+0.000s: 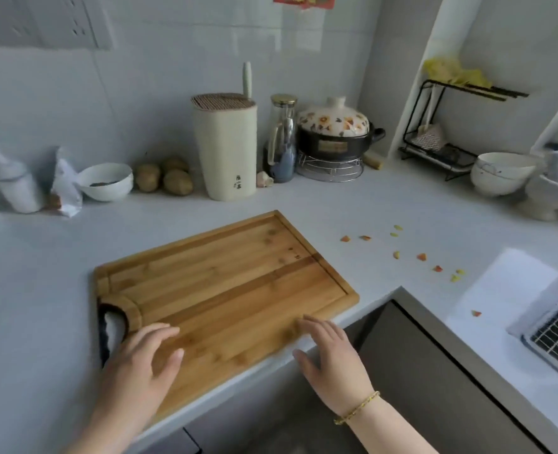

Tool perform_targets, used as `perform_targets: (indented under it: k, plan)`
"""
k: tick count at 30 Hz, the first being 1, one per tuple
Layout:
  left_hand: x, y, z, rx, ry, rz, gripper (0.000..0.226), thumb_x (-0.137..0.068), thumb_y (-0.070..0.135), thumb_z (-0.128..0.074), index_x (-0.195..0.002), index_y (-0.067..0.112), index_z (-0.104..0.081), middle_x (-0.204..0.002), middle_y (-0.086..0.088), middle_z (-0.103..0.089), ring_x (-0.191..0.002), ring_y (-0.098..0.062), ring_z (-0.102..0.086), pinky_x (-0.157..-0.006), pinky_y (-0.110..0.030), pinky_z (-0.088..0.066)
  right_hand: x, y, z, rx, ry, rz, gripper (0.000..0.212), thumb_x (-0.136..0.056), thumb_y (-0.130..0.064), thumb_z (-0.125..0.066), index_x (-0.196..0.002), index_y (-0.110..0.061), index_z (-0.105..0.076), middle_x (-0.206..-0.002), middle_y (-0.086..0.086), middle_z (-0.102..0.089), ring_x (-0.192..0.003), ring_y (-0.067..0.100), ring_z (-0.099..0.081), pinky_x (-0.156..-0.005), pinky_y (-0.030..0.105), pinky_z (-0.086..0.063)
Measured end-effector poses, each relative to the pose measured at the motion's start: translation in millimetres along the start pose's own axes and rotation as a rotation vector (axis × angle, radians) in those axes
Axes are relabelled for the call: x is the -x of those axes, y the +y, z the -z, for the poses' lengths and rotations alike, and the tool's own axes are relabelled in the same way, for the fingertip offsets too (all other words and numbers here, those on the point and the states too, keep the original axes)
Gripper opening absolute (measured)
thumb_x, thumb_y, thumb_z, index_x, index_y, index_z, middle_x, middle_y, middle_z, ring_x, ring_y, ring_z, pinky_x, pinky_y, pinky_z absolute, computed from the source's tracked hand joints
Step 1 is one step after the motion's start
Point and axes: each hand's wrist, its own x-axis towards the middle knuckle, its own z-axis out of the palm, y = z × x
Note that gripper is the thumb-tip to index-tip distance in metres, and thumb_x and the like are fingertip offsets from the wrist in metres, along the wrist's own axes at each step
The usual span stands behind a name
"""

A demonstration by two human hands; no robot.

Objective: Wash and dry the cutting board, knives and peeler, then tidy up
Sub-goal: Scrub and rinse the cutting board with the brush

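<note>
Both hands, the left hand (143, 358) and right hand (328, 350), lie spread and empty on the near edge of the cutting board (225, 283) (stiff bamboo, probably weighty), best gripped by its side edges or the handle hole beside the left fingers.

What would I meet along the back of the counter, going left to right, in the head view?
From left: white spouted bottle, crumpled packet, white bowl, potatoes, cream knife block, glass jar, lidded clay pot, black wire rack, stacked white bowls, mortar.
</note>
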Motion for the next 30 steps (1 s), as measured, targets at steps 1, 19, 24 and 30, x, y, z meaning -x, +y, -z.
perform_targets:
  k: [1, 19, 24, 30]
  plan:
    - [-3, -14, 9, -0.041, -0.029, 0.057, 0.021, -0.081, 0.015, -0.068, -0.099, 0.006, -0.07, -0.111, -0.009, -0.065, -0.105, -0.02, -0.058, -0.088, -0.037, -0.043, -5, -9, -8, 0.057, 0.007, -0.008, 0.059, -0.071, -0.052, -0.03, -0.112, -0.024, -0.063, -0.12, -0.015, -0.06, -0.108, 0.013, -0.061, -0.087, 0.014, -0.046]
    - [-7, -81, 36, -0.375, -0.068, -0.311, 0.043, -0.075, 0.034, -0.039, -0.078, 0.013, -0.076, -0.076, -0.004, -0.074, -0.065, -0.018, -0.071, -0.05, -0.029, -0.054, -13, -38, -25, 0.081, 0.008, -0.182, 0.042, -0.099, -0.021, -0.032, -0.14, -0.015, -0.033, -0.154, -0.008, -0.015, -0.144, 0.011, -0.002, -0.114, 0.019, -0.006]
    - [-1, -71, 39, -0.361, 0.015, -0.405, 0.043, -0.076, 0.035, -0.037, -0.076, 0.014, -0.075, -0.066, 0.005, -0.071, -0.056, -0.011, -0.068, -0.043, -0.021, -0.05, 2, -46, -41, -0.229, 0.205, -0.347, 0.054, -0.093, -0.023, -0.049, -0.143, -0.014, -0.028, -0.155, 0.003, -0.011, -0.144, 0.018, -0.005, -0.116, 0.029, -0.005]
    - [41, -48, 28, -0.251, -0.076, -0.434, 0.043, -0.077, 0.035, -0.037, -0.076, 0.014, -0.075, -0.062, 0.007, -0.068, -0.057, -0.011, -0.067, -0.045, -0.021, -0.05, 40, -72, -67, -1.292, 0.245, -0.92, 0.063, -0.094, -0.034, -0.047, -0.147, -0.02, -0.017, -0.149, 0.003, -0.029, -0.133, 0.024, -0.036, -0.101, 0.044, -0.041]
